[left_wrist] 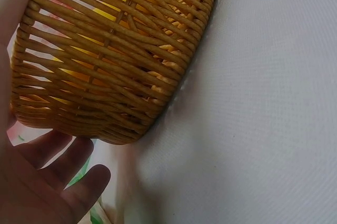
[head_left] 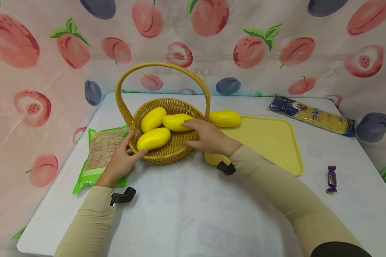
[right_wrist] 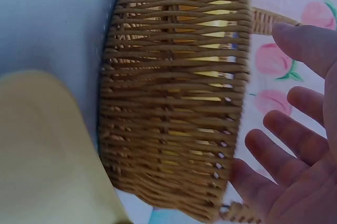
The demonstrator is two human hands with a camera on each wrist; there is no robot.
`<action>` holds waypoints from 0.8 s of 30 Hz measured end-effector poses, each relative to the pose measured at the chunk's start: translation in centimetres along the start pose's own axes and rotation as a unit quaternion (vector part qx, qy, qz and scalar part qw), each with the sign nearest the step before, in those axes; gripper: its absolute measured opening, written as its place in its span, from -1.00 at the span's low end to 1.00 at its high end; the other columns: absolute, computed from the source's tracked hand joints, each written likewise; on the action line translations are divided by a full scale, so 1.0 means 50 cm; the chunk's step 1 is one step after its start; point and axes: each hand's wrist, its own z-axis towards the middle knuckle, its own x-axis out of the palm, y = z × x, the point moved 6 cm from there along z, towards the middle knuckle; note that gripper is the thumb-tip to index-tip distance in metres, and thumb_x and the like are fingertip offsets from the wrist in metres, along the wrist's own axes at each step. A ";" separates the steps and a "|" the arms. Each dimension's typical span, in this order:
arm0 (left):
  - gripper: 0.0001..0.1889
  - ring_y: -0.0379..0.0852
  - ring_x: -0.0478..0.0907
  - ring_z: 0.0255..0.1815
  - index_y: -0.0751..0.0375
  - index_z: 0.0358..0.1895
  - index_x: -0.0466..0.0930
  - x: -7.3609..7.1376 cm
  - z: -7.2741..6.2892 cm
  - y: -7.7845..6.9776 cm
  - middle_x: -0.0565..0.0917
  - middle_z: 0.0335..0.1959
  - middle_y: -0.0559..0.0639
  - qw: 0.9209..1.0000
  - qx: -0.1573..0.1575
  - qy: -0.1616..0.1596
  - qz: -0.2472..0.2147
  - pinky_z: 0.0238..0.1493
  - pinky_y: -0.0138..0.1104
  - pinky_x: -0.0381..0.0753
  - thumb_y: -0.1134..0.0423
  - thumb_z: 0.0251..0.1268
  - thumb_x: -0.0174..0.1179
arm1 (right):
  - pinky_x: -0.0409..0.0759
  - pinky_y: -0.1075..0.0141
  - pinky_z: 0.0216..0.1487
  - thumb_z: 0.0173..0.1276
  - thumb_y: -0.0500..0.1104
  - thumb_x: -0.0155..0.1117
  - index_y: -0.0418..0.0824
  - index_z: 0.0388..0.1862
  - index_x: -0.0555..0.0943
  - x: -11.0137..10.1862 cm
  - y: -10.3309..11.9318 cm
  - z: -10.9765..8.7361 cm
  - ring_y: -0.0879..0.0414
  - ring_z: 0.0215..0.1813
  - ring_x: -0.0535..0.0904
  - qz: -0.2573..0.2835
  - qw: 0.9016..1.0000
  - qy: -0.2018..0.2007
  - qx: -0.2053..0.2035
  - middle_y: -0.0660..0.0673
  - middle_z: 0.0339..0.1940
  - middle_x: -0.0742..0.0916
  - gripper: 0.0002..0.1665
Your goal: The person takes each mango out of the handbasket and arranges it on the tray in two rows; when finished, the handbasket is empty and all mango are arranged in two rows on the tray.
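Observation:
A wicker basket [head_left: 167,157] with a tall arched handle stands on the white table. Inside it lie three yellow mangoes, one at the front left [head_left: 153,139], one behind it [head_left: 153,120] and one toward the right [head_left: 177,122]. My left hand [head_left: 122,160] holds the basket's left rim, thumb at the front and fingers along the side. Over the right rim reaches my right hand [head_left: 209,137], its fingers extended toward the right-hand mango. In the right wrist view its fingers [right_wrist: 284,148] are spread beside the rim, with nothing between them.
Another mango [head_left: 225,118] lies right of the basket, at the corner of a yellow tray [head_left: 263,142]. A green-edged bag [head_left: 104,150] with brown contents lies at left. At right are a long pasta packet [head_left: 312,115] and a purple-wrapped candy [head_left: 331,179]. A fruit-print cloth backs the table.

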 end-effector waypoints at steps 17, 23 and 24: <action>-0.03 0.28 0.15 0.48 0.04 0.65 -0.12 0.005 0.001 -0.003 -0.01 0.61 0.21 1.000 0.006 -0.003 -0.004 0.40 0.13 0.25 -0.17 0.36 0.25 | 0.10 0.14 0.53 0.42 0.04 0.34 -0.22 0.54 0.30 0.046 -0.020 0.073 -0.08 0.56 0.14 -0.010 0.996 0.032 0.078 -0.21 0.54 0.32 -0.18; -0.02 0.28 0.16 0.48 0.00 0.65 -0.12 0.002 0.000 -0.001 -0.01 0.61 0.21 1.000 0.000 -0.004 -0.006 0.39 0.14 0.25 -0.19 0.34 0.25 | 0.11 0.13 0.53 0.43 0.05 0.33 -0.18 0.57 0.24 0.050 -0.023 0.097 -0.08 0.57 0.11 -0.006 0.995 0.036 0.089 -0.20 0.58 0.24 -0.15; -0.02 0.28 0.16 0.48 0.00 0.65 -0.12 0.002 0.000 0.000 0.00 0.60 0.21 1.000 0.001 -0.006 -0.005 0.39 0.14 0.25 -0.19 0.34 0.25 | 0.10 0.13 0.53 0.43 0.05 0.33 -0.17 0.58 0.22 0.051 -0.024 0.102 -0.08 0.58 0.09 -0.006 0.995 0.037 0.094 -0.20 0.60 0.22 -0.14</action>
